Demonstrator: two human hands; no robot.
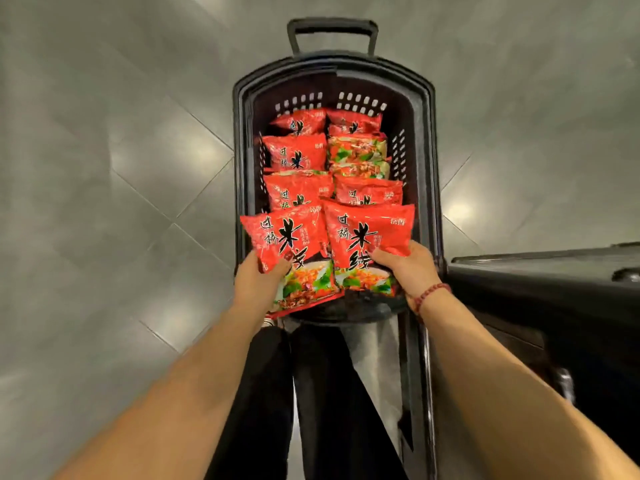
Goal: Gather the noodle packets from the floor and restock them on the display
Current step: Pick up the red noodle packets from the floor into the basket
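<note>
A black plastic shopping basket (431,174) stands on the floor in front of me, filled with several red noodle packets (298,154) in two rows. My left hand (258,282) grips the nearest left packet (291,237) by its left edge, thumb on top. My right hand (410,268) grips the nearest right packet (367,233) at its right edge. Both held packets sit at the near end of the basket, above the others. A red bead bracelet (429,296) circles my right wrist.
The basket's pull handle (332,29) sticks out at the far end. Grey tiled floor (121,168) surrounds the basket. A dark shelf or counter edge (554,289) runs close on the right. My black-trousered legs (311,393) are below the basket.
</note>
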